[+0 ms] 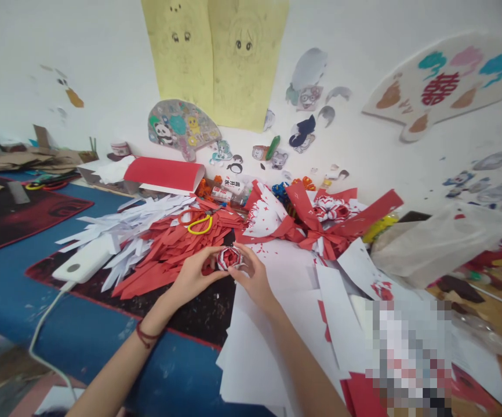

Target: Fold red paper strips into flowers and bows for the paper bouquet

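A small folded flower (228, 257) of red and white paper strips is held between both hands over a dark mat (199, 313). My left hand (192, 277) grips its left side, fingers curled around it. My right hand (253, 277) pinches its right side. A red cord bracelet circles my left wrist. Behind the hands lie a heap of red paper strips (164, 255) and a heap of white strips (133, 223), with yellow-handled scissors (201, 223) on top.
White sheets (277, 324) spread under my right arm. A white power bank (86, 259) with a cable lies at the left. Red and white paper bouquets (320, 220) sit at the back, beside a red folded sheet (166, 172) and a plastic bag (442, 240).
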`<state>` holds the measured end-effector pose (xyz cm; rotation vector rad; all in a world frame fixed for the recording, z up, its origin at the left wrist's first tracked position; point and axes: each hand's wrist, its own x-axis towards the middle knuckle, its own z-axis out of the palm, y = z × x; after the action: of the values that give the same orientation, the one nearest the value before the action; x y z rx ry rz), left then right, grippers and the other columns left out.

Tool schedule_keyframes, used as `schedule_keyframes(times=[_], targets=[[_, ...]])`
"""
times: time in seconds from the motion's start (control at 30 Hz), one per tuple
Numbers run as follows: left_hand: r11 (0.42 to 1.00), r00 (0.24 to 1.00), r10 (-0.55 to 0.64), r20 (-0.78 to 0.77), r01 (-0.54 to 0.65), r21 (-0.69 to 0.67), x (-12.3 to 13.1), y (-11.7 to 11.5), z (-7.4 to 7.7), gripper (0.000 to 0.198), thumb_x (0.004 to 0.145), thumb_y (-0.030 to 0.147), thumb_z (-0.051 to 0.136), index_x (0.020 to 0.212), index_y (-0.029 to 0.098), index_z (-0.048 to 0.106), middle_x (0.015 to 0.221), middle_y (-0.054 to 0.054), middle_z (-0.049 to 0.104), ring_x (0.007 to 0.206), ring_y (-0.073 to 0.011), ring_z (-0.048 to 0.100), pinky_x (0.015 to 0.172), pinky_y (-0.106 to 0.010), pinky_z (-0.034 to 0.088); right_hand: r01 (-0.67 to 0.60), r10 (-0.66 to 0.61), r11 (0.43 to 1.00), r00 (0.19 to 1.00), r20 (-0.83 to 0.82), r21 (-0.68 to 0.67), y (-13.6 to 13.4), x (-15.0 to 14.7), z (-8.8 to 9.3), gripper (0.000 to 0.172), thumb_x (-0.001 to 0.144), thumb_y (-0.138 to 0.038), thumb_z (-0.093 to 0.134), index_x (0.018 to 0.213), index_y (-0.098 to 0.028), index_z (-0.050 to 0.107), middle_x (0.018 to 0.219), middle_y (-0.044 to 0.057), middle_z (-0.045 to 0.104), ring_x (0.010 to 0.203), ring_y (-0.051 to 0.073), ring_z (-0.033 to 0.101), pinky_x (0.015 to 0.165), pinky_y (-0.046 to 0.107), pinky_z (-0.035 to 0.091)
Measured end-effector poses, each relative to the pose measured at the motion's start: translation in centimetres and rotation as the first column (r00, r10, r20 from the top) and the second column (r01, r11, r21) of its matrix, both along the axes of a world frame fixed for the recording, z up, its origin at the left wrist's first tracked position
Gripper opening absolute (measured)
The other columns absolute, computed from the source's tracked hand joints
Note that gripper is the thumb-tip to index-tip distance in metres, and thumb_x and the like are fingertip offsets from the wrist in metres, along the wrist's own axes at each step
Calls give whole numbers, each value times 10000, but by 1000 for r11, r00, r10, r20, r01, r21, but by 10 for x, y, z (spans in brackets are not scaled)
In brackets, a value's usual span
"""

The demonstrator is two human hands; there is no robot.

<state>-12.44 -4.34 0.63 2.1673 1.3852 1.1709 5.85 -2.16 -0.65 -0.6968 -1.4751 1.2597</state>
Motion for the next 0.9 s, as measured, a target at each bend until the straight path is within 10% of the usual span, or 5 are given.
schedule_keyframes(times=[0.13, 0.37, 0.9], targets=[[999, 996, -50, 73, 49, 15, 0, -2, 4, 536, 705, 437, 769, 1127, 172, 570, 715, 26, 628, 619, -123, 586, 611, -220, 462, -88, 64, 986, 985, -161, -143, 0, -3, 1, 414, 784, -414, 702, 1145, -222, 630, 1090, 66, 670, 941, 217, 644, 801, 345, 552], [959, 997, -60, -47, 70, 274, 10, -8, 42, 129, 899, 273, 582, 994, 196, 622, 983, -57, 668, 893, -157, 617, 799, -266, 476, -1, -43, 984, 969, -245, -177, 10, 10, 1, 404, 760, -416, 733, 1101, -214, 658, 1123, 80, 659, 1019, 232, 613, 869, 377, 523], [956, 935, -227, -271, 267, 121, 35, 21, 66, 154, 925, 332, 545, 922, 186, 594, 914, -18, 663, 813, -143, 585, 747, -275, 395, 159, -177, 983, 961, -212, -96, 20, 28, 7, 374, 744, -373, 756, 1075, -224, 668, 1080, 67, 680, 1008, 225, 616, 896, 367, 491]])
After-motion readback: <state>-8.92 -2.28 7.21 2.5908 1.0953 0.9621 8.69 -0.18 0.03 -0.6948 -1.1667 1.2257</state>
